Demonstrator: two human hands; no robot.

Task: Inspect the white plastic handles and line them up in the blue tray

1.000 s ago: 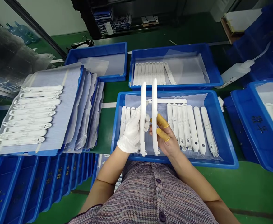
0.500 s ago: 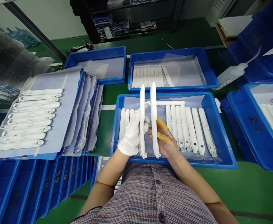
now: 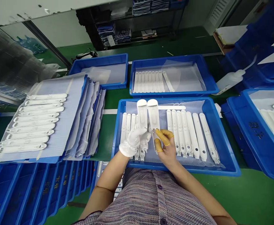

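Note:
My left hand, in a white glove, grips a long white plastic housing with a ribbed hollow face and rounded top. Beside it my right hand, wearing yellow finger cots, pinches a matching white plastic housing near its lower end. Both pieces stand nearly upright, side by side, their inner faces toward me. Under them lies a blue tray lined with thin white sheet. Several similar housings rest in its right part, others at its left, partly hidden by my gloved hand.
Behind stands another blue tray with a row of white strips. To the left, more housings lie on a stack of lined sheets. A squeeze bottle and a further blue tray are at right.
Both housings have been turned from edge-on, so their ribbed inner faces now show. Their tops have come lower in view. Each hand keeps its hold.

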